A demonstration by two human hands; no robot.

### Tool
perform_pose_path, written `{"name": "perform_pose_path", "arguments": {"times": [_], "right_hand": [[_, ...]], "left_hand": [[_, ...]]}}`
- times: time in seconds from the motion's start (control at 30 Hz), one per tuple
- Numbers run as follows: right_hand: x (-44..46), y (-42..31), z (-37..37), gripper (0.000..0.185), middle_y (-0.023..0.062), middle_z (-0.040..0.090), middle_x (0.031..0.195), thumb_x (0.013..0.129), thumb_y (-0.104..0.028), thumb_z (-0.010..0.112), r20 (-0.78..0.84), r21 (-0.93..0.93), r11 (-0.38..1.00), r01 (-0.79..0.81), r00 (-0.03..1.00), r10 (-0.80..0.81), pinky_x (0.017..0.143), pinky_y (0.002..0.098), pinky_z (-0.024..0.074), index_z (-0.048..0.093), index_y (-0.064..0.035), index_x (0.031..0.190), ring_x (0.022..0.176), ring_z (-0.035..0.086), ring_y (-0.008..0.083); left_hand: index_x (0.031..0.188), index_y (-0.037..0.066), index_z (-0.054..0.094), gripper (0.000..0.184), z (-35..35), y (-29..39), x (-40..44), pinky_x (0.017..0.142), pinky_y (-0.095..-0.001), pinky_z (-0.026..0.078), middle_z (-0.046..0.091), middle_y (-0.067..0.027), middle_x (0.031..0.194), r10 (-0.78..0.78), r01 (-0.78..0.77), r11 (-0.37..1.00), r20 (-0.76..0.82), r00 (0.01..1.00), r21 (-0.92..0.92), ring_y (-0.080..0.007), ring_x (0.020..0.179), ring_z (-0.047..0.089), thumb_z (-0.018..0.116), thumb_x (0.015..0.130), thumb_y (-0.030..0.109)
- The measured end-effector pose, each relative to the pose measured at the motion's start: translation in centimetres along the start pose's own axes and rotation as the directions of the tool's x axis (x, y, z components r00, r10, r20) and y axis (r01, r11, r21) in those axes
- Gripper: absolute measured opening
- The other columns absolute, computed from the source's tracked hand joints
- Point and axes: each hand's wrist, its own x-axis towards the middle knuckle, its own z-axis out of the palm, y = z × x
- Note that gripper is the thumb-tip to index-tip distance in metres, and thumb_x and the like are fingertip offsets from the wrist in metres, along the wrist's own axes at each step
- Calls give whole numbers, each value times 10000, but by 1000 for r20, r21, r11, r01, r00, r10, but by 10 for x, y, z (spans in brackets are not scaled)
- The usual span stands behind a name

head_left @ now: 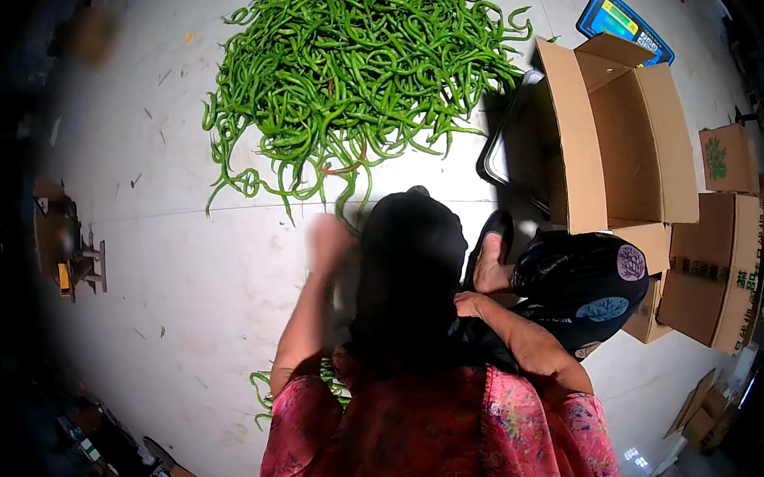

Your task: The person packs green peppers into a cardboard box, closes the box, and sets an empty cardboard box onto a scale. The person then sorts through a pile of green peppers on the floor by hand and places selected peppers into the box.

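Pale floor (170, 282) fills most of our view, dark round the rim. Biggest thing on it: a heap of green peppers (369, 69), straight ahead of us, loose ones trailing off its near edge. Our pink patterned shirt (417, 451) takes the bottom, our dark head (412, 272) blocks the middle. Right of the heap, open carton (578, 133), flaps spread; printed cartons (698, 258) farther right. Dark trousers (583, 290) with round motifs cover our bent right leg. Blue keypad device (624, 29) behind the open carton. Smaller batch of peppers (262, 393) by our left elbow, partly hidden by the arm.

Left arm stretches forward, left hand (330, 241) raised and motion-blurred, just short of the heap. Right arm bends inward, elbow out, right hand (470, 304) near our lap at the head's edge. Left fingers too smeared, right ones mostly hidden: we can't tell whether either set is open, closed or gripping. Relative to the left fingers, the heap lies ahead; one curved pepper (342, 207) sits just beside them.
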Motion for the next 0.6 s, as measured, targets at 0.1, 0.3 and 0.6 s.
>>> {"name": "perform_pose_path", "arguments": {"times": [0.1, 0.3, 0.6], "right_hand": [[-7, -14, -4, 198, 111, 676, 927, 868, -162, 519, -12, 42, 999, -28, 1000, 29, 781, 361, 493, 664, -28, 879, 862, 626, 280], [-13, -50, -21, 210, 117, 672, 940, 880, -187, 517, -12, 176, 980, -95, 995, 99, 790, 368, 492, 652, -30, 918, 874, 625, 289], [19, -65, -50, 238, 125, 666, 959, 899, -225, 514, -53, 272, 959, -82, 994, 100, 803, 379, 491, 634, -35, 978, 894, 624, 302]], "left_hand": [[845, 117, 544, 64, -10, 82, 14, 564, -244, 464, 544, 18, 711, 59, -67, 987, -57, 997, -149, -86, 629, 538, 581, 893, 138], [890, 48, 558, 42, 20, 215, 75, 564, -202, 450, 543, 16, 714, 1, -1, 1000, -2, 1000, -7, -56, 607, 515, 589, 898, 75], [1007, 15, 603, 210, -11, 171, 159, 677, -221, 426, 583, 9, 801, -85, 83, 996, -139, 987, -20, -79, 730, 519, 641, 866, 165]]}}
